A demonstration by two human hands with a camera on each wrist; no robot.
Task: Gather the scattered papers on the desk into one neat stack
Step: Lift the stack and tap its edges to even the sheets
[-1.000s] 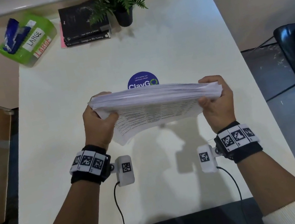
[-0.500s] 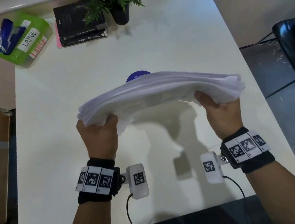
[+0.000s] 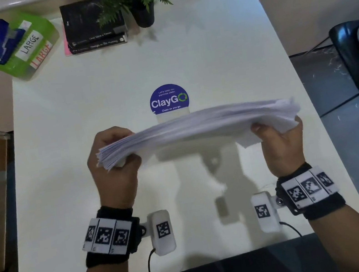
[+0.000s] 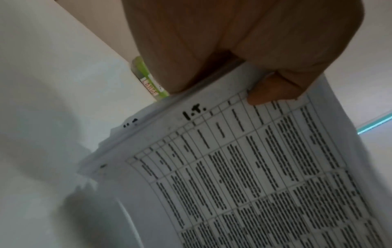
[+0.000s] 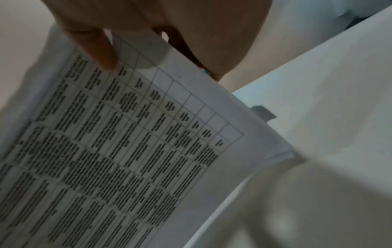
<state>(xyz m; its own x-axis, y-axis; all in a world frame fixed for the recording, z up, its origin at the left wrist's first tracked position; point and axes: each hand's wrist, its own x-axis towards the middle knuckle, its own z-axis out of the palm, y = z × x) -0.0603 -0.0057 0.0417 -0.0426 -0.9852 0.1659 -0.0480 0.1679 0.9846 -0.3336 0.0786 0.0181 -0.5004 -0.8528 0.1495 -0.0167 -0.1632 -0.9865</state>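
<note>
Spanning the gap between both hands, the stack of papers [image 3: 196, 128] hangs in the air above the near half of the bench [image 3: 93, 91], just short of the round blue sticker [image 3: 168, 98] and touching nothing below. Half a second earlier the sheaf arched higher and hid most of that sticker; it now sits lower and flatter, and a second ago its printed underside faced the head camera, which suggests a squaring or tapping motion, so the gathering step appears finished and only alignment and set-down remain. The left hand [image 3: 117, 170] grips one short end, fingers [image 3: 111, 133] curled over the top and thumb beneath; the right hand [image 3: 280, 144] clamps the opposite end likewise. The sheets are white, many in number, bowed slightly upward at the middle; the edges at the left end fan out unevenly, and a lower sheet droops at the right. Wrist views show the bottom sheet printed with a ruled table of dense text [image 4: 254, 176] [image 5: 127, 134]. Farther off stand a green box [image 3: 21, 46], dark books [image 3: 94, 23] and a potted plant [image 3: 140, 1].
</note>
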